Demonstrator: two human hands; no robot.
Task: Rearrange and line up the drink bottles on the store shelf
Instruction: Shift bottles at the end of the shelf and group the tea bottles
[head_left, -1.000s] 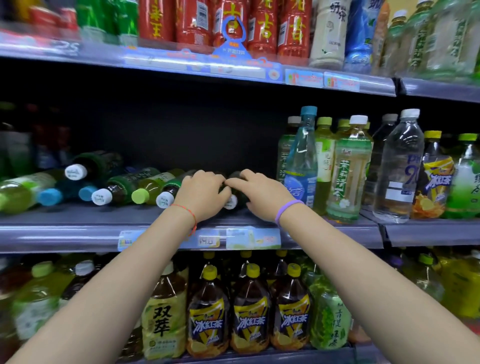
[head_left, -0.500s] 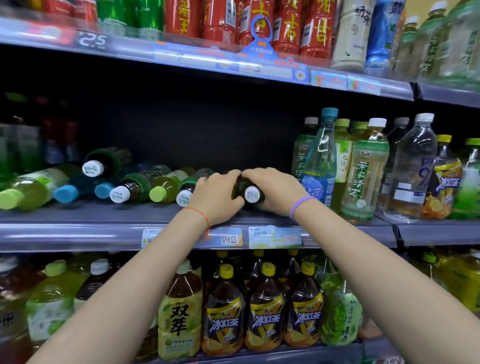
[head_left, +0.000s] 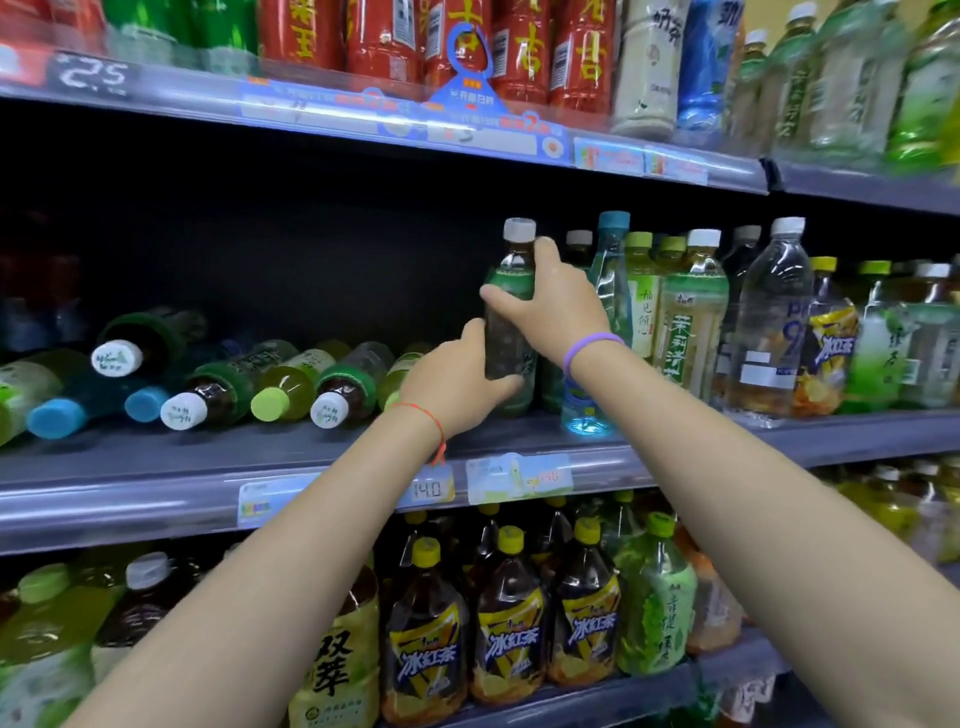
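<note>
A dark tea bottle (head_left: 511, 270) with a white cap and green label stands upright on the middle shelf (head_left: 311, 467), just left of the standing bottles. My right hand (head_left: 550, 306) grips its upper body and my left hand (head_left: 457, 379) holds its lower part. Left of it, several bottles lie on their sides with caps toward me: a dark one with a white cap (head_left: 343, 395), a yellow-green one (head_left: 291, 387), another dark one (head_left: 208, 397) and a blue-capped one (head_left: 57, 415).
Upright bottles fill the shelf's right part: a blue-capped clear bottle (head_left: 610, 312), green tea (head_left: 693, 322) and water (head_left: 774, 322). Red bottles (head_left: 384, 36) line the top shelf. Large iced-tea bottles (head_left: 511, 623) stand below. Price tags (head_left: 519, 475) run along the shelf edge.
Both hands took the dark bottle from lying on the shelf and turned it upright, moving it right beside the standing bottles. The camera view shifted closer.
</note>
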